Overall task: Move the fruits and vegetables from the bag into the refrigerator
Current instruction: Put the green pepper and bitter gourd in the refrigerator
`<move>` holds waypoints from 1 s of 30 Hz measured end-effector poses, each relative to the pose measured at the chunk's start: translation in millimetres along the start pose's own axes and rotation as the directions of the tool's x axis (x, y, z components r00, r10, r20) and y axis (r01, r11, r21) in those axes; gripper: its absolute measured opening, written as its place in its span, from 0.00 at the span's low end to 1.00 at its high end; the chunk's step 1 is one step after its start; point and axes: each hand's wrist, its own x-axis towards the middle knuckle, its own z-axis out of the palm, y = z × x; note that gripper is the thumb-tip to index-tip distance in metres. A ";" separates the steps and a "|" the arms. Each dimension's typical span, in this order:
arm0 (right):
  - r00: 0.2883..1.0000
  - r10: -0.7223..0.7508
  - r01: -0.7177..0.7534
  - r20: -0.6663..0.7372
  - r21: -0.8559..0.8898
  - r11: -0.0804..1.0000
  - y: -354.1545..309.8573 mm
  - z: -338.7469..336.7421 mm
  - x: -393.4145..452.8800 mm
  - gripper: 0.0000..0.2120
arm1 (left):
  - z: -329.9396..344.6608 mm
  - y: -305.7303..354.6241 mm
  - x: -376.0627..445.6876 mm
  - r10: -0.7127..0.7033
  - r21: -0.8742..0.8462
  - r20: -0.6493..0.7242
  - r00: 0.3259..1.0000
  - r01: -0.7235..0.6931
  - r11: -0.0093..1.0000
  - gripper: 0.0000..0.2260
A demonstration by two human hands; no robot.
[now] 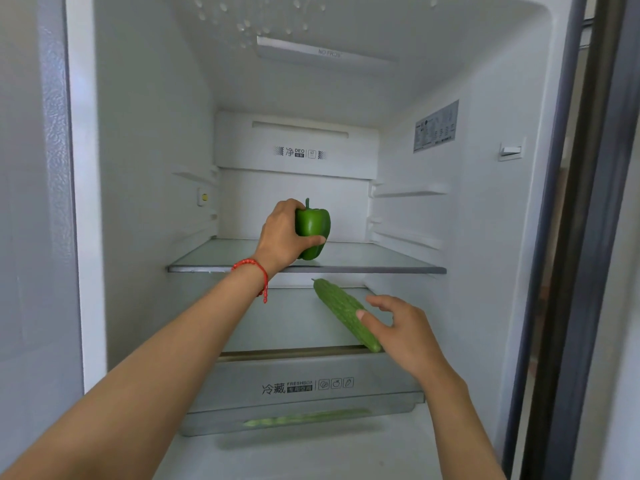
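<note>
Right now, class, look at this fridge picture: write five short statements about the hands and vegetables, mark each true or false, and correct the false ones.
1. The left hand grips the green bell pepper. True.
2. The pepper is at the upper glass shelf. True.
3. The long green gourd lies inside the crisper drawer. False: it lies on the shelf above the drawer.
4. The right hand is curled tightly round the gourd. False: its fingers are spread and loose, beside the gourd.
5. A red bracelet is on the right wrist. False: it is on the left.
</note>
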 end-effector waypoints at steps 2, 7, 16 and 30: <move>1.000 -0.001 0.001 0.005 0.002 1.000 1.4 1.3 0.1 0.16 | -1.0 -0.9 0.3 -0.036 -0.007 -0.012 0.999 0.036 0.999 0.27; 1.000 0.004 -0.004 0.014 0.006 1.000 5.1 5.6 1.3 0.18 | 0.6 -1.1 -0.4 -0.017 0.033 0.023 1.000 0.016 0.999 0.28; 0.999 -0.001 0.002 0.034 -0.008 1.000 7.0 5.6 1.0 0.18 | -3.1 0.0 -5.2 -0.028 0.024 0.030 0.999 0.027 0.999 0.35; 0.997 0.073 -0.072 0.011 -0.027 0.997 -15.2 2.0 -41.6 0.18 | -21.6 21.7 -108.2 0.043 -0.252 -0.133 0.990 -0.076 0.965 0.17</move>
